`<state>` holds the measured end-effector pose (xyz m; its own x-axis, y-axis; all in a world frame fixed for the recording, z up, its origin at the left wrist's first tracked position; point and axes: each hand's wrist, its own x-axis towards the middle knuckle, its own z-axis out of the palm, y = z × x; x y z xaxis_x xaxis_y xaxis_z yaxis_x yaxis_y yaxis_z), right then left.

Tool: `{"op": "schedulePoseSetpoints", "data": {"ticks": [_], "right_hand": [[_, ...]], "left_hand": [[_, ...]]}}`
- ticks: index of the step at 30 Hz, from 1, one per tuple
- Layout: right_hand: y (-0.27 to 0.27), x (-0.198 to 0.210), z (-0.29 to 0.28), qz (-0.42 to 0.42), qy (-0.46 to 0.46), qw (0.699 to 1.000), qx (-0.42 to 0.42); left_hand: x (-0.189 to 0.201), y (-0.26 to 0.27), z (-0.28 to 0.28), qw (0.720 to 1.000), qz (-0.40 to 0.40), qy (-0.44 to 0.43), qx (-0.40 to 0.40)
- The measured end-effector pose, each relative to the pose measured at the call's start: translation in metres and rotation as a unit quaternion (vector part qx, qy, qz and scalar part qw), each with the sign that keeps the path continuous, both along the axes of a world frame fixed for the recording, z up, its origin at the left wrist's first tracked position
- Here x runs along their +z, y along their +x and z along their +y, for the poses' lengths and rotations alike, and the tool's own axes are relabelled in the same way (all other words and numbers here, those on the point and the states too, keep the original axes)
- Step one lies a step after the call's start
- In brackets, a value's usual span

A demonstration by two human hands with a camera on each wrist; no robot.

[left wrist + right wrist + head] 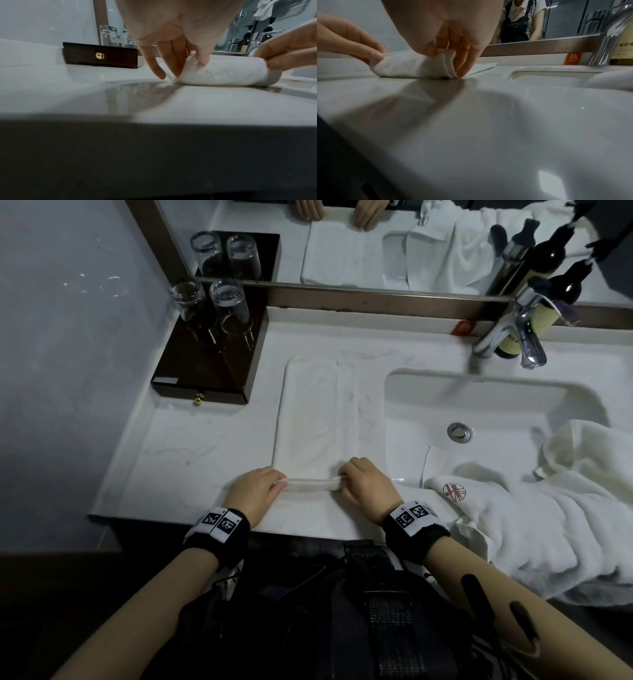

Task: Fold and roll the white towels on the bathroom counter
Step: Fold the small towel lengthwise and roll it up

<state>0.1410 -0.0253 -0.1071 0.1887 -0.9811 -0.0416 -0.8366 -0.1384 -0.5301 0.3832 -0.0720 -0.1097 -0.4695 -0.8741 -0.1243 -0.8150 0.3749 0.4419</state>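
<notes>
A white towel (317,412), folded into a long strip, lies flat on the counter (191,440) left of the sink. Its near end is turned up into a small roll (310,484) (223,73) (412,66). My left hand (258,487) (173,54) pinches the roll's left end between thumb and fingers. My right hand (364,479) (450,54) pinches the right end the same way. A second white towel (534,508) with a red emblem lies crumpled over the sink's right front rim.
A dark wooden drawer box (209,361) bearing two upturned glasses (229,306) stands at the back left. The sink (493,419) with its chrome tap (513,330) and a bottle (534,320) is to the right. A mirror runs along the back.
</notes>
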Motion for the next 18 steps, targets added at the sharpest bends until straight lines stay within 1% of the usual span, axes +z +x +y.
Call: {"op": "schedulePoseSetpoints", "data": {"ticks": [4, 7, 8, 10, 13, 15, 17, 18], "right_hand": [[-0.001, -0.001, -0.001, -0.001, 0.000, 1.000, -0.009], [-0.001, 0.000, -0.008, 0.000, 0.023, 0.999, -0.028], [-0.001, 0.000, -0.010, 0.009, 0.027, 0.999, -0.031], [0.001, -0.002, -0.013, 0.046, 0.029, 0.998, -0.029], [0.003, -0.005, -0.013, 0.102, 0.028, 0.994, -0.033], [0.004, -0.006, -0.013, 0.144, 0.036, 0.988, -0.037], [0.004, -0.006, -0.011, 0.174, 0.035, 0.984, -0.032], [0.005, -0.005, -0.009, 0.177, 0.033, 0.983, -0.026]], "left_hand": [[0.000, -0.010, -0.011, 0.999, -0.009, 0.017, 0.046], [-0.002, -0.014, -0.018, 0.993, 0.025, 0.026, 0.109], [-0.002, -0.014, -0.020, 0.992, 0.032, 0.029, 0.119], [-0.003, -0.016, -0.022, 0.996, 0.009, 0.003, 0.091], [-0.003, -0.021, -0.022, 0.997, -0.052, -0.060, 0.006], [-0.002, -0.024, -0.017, 0.990, -0.095, -0.093, -0.054], [-0.001, -0.025, -0.012, 0.985, -0.110, -0.111, -0.074], [0.000, -0.023, -0.010, 0.986, -0.115, -0.099, -0.073]]}}
